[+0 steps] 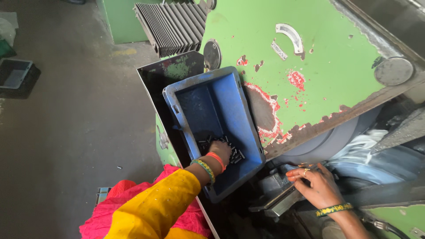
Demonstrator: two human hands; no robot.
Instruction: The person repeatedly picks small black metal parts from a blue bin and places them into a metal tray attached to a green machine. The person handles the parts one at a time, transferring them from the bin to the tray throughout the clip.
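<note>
From up here I see my left hand (220, 149) reaching down into a blue plastic bin (248, 132), its fingers curled down into a small heap of short dark metal pins (237, 154); I cannot tell whether the fingers have closed on any of them, since the back of the hand hides the tips. The pins lie in the low end of the bin, the end nearest me, while the far end of the bin floor is bare blue. The bin sits tilted in a dark metal chute (155, 82) fixed to the side of a big green machine (318, 57) with chipped paint showing red beneath. My left wrist carries an orange band and a green-and-yellow bangle, and the sleeve above it is yellow (155, 208). My right hand (316, 186) is well apart from the left, off to the right of the bin, resting with fingers spread and loosely open on a grey metal part (276, 201) at the foot of the machine, just below a large grey wheel (327, 141). A dark tray (15, 77) stands far off on the floor (75, 132) at the left edge.
</note>
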